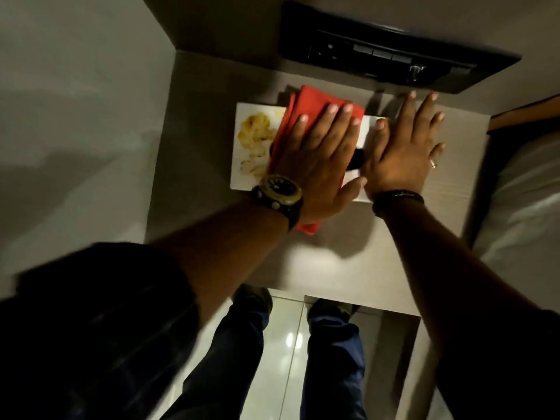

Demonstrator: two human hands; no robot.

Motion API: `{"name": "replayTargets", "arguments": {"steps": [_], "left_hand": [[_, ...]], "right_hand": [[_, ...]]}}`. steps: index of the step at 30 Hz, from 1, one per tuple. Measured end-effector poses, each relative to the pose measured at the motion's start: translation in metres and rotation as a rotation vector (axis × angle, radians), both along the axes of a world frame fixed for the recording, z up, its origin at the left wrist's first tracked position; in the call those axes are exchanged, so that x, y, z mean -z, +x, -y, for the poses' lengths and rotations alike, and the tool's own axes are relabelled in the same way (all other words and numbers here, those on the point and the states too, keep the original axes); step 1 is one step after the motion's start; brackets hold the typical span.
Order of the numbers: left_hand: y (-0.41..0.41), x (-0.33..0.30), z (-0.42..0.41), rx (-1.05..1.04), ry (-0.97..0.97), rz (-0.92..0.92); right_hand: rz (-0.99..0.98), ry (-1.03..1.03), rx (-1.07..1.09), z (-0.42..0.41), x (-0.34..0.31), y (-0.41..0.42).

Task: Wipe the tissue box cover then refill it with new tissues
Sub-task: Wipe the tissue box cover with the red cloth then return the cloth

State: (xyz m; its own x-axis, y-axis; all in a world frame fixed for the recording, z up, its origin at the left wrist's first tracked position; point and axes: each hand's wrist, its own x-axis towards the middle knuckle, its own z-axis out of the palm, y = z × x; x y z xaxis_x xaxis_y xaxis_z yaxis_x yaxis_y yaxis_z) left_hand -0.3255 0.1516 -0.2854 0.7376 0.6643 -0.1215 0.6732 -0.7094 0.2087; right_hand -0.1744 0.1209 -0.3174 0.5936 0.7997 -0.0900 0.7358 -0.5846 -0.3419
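Note:
A white tissue box cover [253,147] with a yellow flower print lies on a small grey-brown table [333,262]. A folded red cloth [315,107] is spread over its top. My left hand [315,159] lies flat on the cloth with fingers spread, pressing it onto the cover. My right hand [406,147] rests flat on the cover's right end, fingers spread and reaching onto the table. The dark slot of the cover shows between my hands. No tissues are in view.
A black wall panel [391,53] with switches sits just beyond the table. White bedding [524,201] lies at the right edge. A wall runs along the left. My legs and shiny floor tiles [288,344] show below the table's near edge.

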Motion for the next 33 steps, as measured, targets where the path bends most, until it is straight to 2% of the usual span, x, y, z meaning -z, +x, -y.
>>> {"name": "replayTargets", "arguments": {"steps": [2,6,12,17,26,29,33], "left_hand": [[0.000,0.011,0.007,-0.023,0.008,-0.033],[-0.013,0.019,-0.004,0.000,0.083,0.041],[-0.061,0.018,-0.018,-0.174,0.066,0.000],[-0.064,0.023,-0.023,-0.293,0.091,0.019],[-0.066,0.045,-0.056,-0.290,0.127,0.123],[-0.072,0.048,-0.038,-0.319,0.133,0.137],[-0.084,0.041,0.008,-0.251,0.133,0.066]], "right_hand": [[-0.012,-0.011,0.088,0.002,0.003,-0.002],[0.015,-0.057,0.092,0.002,0.006,0.001],[-0.019,-0.090,0.063,0.004,0.008,0.004],[-0.035,-0.060,0.062,0.004,0.008,0.006],[-0.048,-0.048,0.054,0.004,0.011,0.004],[-0.042,-0.052,0.055,0.004,0.011,0.004],[-0.051,-0.043,0.058,0.002,0.011,0.002]]}}
